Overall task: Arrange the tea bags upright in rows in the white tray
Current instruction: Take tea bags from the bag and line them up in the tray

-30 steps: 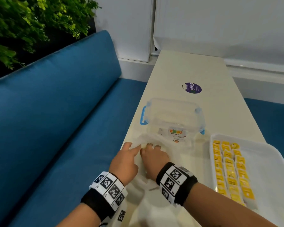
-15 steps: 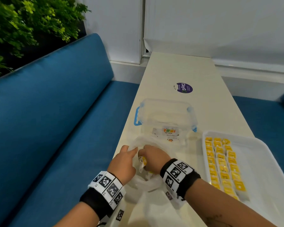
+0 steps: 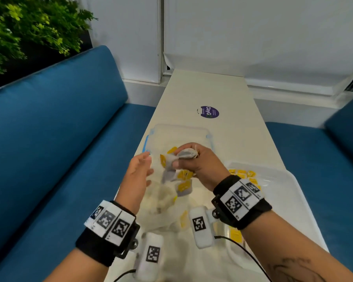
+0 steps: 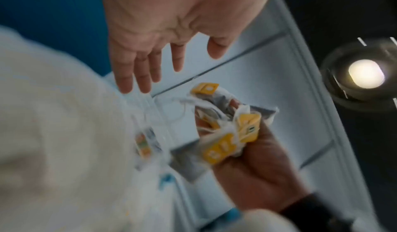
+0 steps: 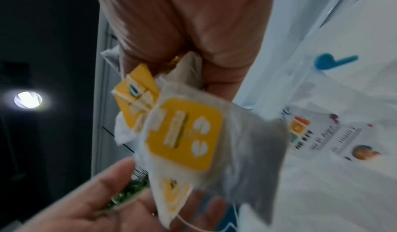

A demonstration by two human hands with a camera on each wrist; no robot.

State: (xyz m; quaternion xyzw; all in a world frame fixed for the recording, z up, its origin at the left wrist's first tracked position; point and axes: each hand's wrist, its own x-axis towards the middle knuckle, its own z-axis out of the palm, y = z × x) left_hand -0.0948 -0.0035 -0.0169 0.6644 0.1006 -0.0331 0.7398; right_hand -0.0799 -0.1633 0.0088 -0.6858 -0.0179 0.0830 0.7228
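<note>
My right hand (image 3: 189, 159) is raised above the table and grips a bunch of tea bags (image 3: 176, 169) with yellow tags, several dangling below the fist. The same tea bags (image 4: 227, 133) show in the left wrist view, and the tea bags (image 5: 189, 133) fill the right wrist view. My left hand (image 3: 140, 169) hovers just left of the bunch, fingers straight and spread, holding nothing. The white tray (image 3: 283, 192) lies to the right with rows of tea bags (image 3: 243, 174) standing along its left side, partly hidden by my right wrist.
A thin plastic bag (image 3: 163, 204) with more tea bags lies on the table under my hands. A clear plastic box (image 3: 171, 133) with blue clips stands behind. A purple sticker (image 3: 209, 112) is farther back. Blue sofa cushions flank the narrow table.
My right hand has lifted out of the plastic bag with a bunch of tea bags. My left hand let go of the bag and rose, open, beside the bunch.
</note>
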